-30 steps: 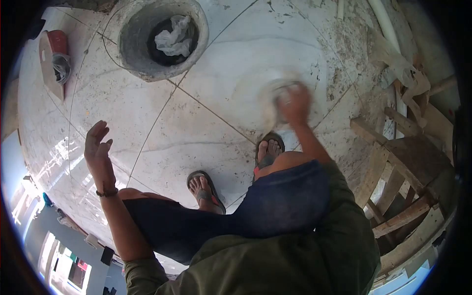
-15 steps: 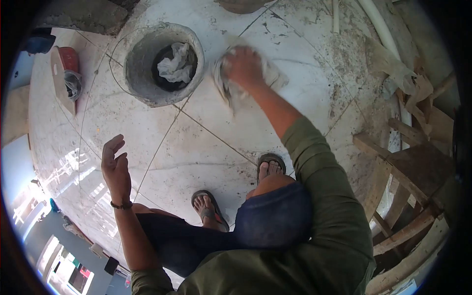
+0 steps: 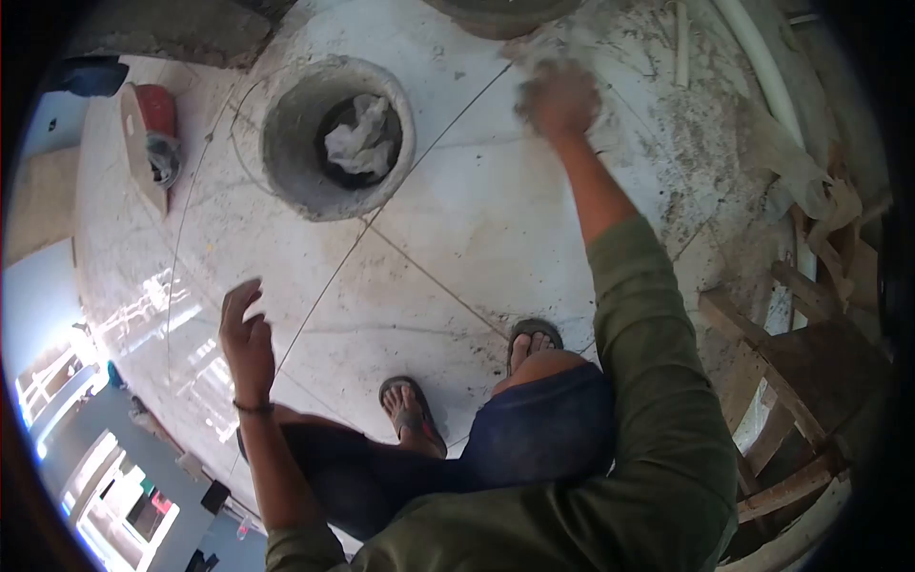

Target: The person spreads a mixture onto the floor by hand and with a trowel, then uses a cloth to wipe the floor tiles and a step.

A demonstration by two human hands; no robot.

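Note:
My right hand is stretched far forward over the dusty white tile floor, smeared by motion. A grey-white rag is under its palm; its outline blurs into the pale tiles. To the left of that hand stands a grey, cement-crusted bucket with crumpled whitish plastic inside. My left hand hovers in the air above my left knee. Its fingers are slightly curled and apart, with nothing in them.
A red-handled float lies at the left. Part of a round basin shows at the top edge. Pale pipes run along the right side, above a wooden frame. Loose dirt covers the tiles at right.
My right hand has moved forward and to the right, away from the bucket, along with the rag. My left hand keeps nearly the same pose. The whole view has shifted slightly.

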